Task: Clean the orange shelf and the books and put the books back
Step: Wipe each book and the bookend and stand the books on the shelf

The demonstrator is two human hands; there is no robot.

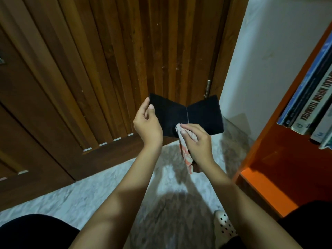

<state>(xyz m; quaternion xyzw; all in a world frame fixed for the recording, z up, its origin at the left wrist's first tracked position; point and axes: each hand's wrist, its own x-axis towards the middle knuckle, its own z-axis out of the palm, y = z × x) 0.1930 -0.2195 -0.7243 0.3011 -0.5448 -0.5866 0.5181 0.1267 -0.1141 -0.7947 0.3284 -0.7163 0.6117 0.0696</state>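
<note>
Left of the orange shelf (269, 159), left hand (147, 123) grips an open black book (197, 114), right hand (197, 142) clutches the wiping cloth (186, 151); shelved books (309, 97) apparently remain.

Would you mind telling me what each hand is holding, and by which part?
The left hand holds the open black book by its left edge. The right hand grips a bunched cloth, pressing its top against the cover.
</note>
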